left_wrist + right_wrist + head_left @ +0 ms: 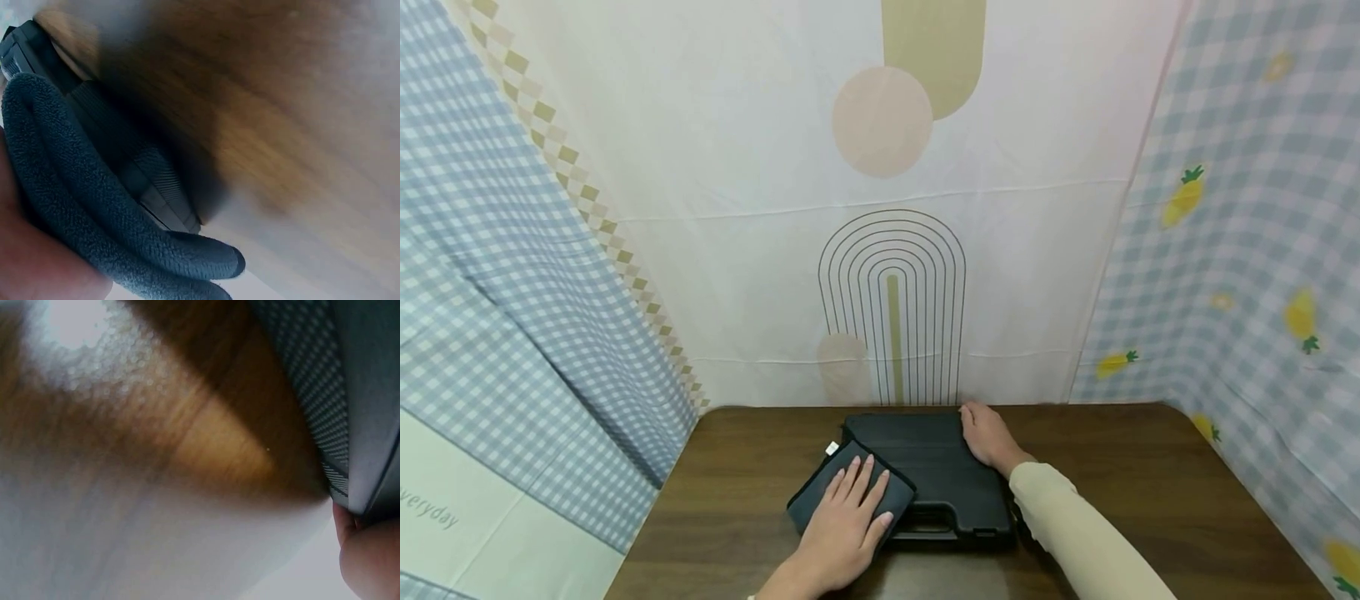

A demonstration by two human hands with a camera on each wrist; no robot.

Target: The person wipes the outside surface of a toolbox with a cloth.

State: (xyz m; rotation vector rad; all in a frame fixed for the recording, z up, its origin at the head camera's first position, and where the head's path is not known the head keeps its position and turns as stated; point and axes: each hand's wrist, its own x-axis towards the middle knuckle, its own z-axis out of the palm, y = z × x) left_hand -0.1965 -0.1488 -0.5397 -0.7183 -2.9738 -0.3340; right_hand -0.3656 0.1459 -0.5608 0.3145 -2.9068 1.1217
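A black hard case [925,467] with a handle at its front lies flat on the wooden table. Over its left front part lies a folded dark grey-blue cloth [887,493], tilted, with a small white tag. My left hand [842,533] presses flat on the cloth with its fingers spread. In the left wrist view the thick folds of the cloth [94,194] lie against the side of the case [150,181]. My right hand [988,435] holds the far right corner of the case, and in the right wrist view its fingers [369,556] touch the case's edge [369,412].
The wooden table [730,500] extends on both sides of the case. Behind it hangs a pale cloth [760,292] with printed arches, and checked cloths [1165,333] hang at the left and right.
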